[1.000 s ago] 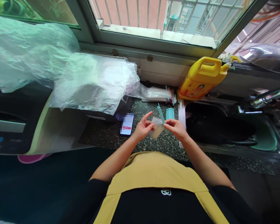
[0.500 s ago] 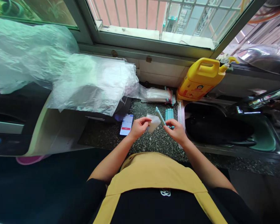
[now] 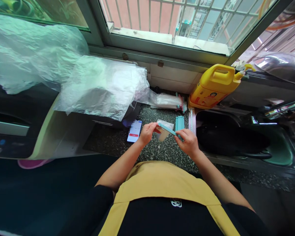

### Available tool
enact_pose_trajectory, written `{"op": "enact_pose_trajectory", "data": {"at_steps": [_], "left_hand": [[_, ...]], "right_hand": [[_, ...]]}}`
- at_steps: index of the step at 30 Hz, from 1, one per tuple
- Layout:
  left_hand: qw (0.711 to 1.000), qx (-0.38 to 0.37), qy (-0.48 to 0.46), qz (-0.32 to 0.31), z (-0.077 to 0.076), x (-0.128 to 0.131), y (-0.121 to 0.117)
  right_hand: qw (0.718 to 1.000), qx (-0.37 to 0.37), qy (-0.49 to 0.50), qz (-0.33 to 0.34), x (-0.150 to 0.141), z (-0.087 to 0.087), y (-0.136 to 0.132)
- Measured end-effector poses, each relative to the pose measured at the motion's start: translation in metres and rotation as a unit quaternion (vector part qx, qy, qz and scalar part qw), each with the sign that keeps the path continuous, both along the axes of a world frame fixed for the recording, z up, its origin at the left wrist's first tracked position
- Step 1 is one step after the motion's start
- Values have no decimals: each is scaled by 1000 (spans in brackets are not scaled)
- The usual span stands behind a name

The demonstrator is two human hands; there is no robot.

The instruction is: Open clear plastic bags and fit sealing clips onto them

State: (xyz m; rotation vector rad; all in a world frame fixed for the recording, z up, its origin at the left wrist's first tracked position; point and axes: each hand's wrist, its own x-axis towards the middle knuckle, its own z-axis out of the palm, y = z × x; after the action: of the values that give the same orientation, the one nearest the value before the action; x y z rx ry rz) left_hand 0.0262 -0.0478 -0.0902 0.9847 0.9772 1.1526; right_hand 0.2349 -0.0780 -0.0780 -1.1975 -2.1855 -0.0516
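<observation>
My left hand is closed on the left edge of a small see-through plastic bag with something pale tan in its lower part. My right hand pinches the right end of a teal bag clip, a long thin strip. The clip lies slantwise across the upper part of the bag, its far end at my left fingertips. Whether it grips the plastic I cannot tell. Several matching teal clips lie side by side on the speckled counter, just beyond my right hand.
Left of my left hand lies a lit phone. Farther back are a pack of plastic bags with clips and a yellow jug. To the right, a black pan sits in the sink; plastic sheeting covers things at left.
My left hand has gone from an extended forefinger to a pinch on the bag's edge. The clip has tipped from steep to nearly level, over the bag's top part.
</observation>
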Motion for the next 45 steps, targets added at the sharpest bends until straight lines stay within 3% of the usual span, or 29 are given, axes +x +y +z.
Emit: {"op": "enact_pose_trajectory", "data": {"at_steps": [19,36,45], "left_hand": [[996,-92,-11,-2,-3,10,-8],[995,-87,-19,-42,-7,7,-11],[995,-85,-12,-47,0,11,-9]], "right_hand": [[999,1,-27,18,3,-3,-9],[998,30,9,55,1,-1,-10],[998,44,20,51,6,-3,-12]]}}
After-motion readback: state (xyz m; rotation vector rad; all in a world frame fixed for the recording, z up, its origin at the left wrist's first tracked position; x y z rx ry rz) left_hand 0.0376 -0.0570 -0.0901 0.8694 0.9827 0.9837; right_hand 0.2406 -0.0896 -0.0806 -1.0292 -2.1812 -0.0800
